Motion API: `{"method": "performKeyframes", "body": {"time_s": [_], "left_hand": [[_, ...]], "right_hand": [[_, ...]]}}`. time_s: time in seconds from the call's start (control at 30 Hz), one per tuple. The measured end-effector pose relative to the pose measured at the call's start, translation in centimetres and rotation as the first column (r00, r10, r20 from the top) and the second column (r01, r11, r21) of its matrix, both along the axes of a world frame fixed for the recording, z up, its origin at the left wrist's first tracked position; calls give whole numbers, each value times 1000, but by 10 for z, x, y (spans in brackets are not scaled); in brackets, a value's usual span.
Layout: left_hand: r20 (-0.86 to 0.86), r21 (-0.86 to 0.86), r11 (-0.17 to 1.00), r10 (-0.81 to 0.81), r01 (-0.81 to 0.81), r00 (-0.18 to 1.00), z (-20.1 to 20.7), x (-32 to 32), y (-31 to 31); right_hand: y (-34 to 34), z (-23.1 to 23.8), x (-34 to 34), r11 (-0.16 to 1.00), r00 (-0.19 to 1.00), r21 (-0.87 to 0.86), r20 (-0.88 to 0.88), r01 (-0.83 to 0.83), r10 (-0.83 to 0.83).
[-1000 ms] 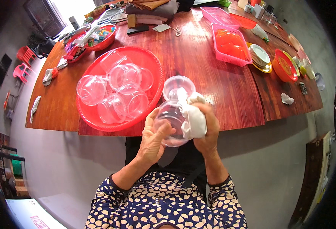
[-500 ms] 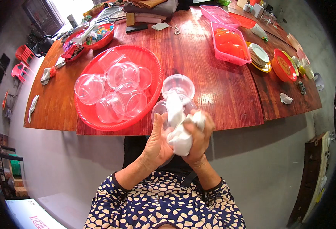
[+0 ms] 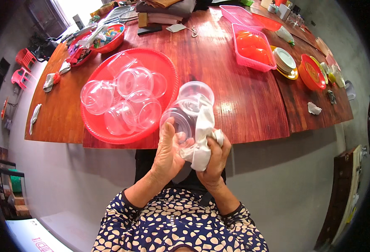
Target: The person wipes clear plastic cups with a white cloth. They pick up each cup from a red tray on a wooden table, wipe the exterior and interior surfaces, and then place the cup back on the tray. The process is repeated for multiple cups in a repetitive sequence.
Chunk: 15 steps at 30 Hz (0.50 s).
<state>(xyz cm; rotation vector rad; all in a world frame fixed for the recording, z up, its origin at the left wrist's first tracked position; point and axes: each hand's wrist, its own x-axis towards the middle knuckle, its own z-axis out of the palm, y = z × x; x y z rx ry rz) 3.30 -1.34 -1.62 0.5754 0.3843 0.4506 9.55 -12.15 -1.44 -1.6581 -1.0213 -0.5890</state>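
Observation:
At the near table edge, my left hand (image 3: 168,151) holds a clear plastic bowl (image 3: 177,122), thumb on its near left side and the other fingers partly hidden behind it. A bunched white cloth (image 3: 204,126) is gripped in my right hand (image 3: 216,157), against the right side of that bowl. Just beyond stands another clear plastic bowl (image 3: 198,89) on the table, partly covered by the held one and the cloth. To the left, a round red plastic tray (image 3: 172,69) carries several clear plastic bowls (image 3: 135,82), some tipped on their sides.
The wooden table (image 3: 252,109) bears a pink basket (image 3: 254,64) of orange-red items, stacked white plates (image 3: 285,59) and a red bowl (image 3: 312,72) at right. Red baskets (image 3: 111,42) of small items sit far left, folded cloths (image 3: 168,12) at the back. Crumpled white tissue (image 3: 314,108) lies near the right edge.
My right hand has shifted slightly down with the cloth, whose upper end has swung to the right. More of the bowl in my left hand now shows.

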Motion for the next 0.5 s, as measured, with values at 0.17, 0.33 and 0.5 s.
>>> {"method": "performKeyframes", "body": {"time_s": [0.17, 0.33, 0.5], "left_hand": [[85, 32, 999, -27, 24, 996, 11, -9, -5], [8, 327, 945, 4, -6, 1000, 20, -11, -5], [47, 74, 997, -4, 0, 999, 27, -2, -5]], "right_hand": [[-7, 14, 20, 999, 994, 40, -109, 31, -27], [-6, 37, 64, 936, 931, 14, -101, -351, 351], [10, 32, 33, 966, 971, 108, 67, -235, 228]]}}
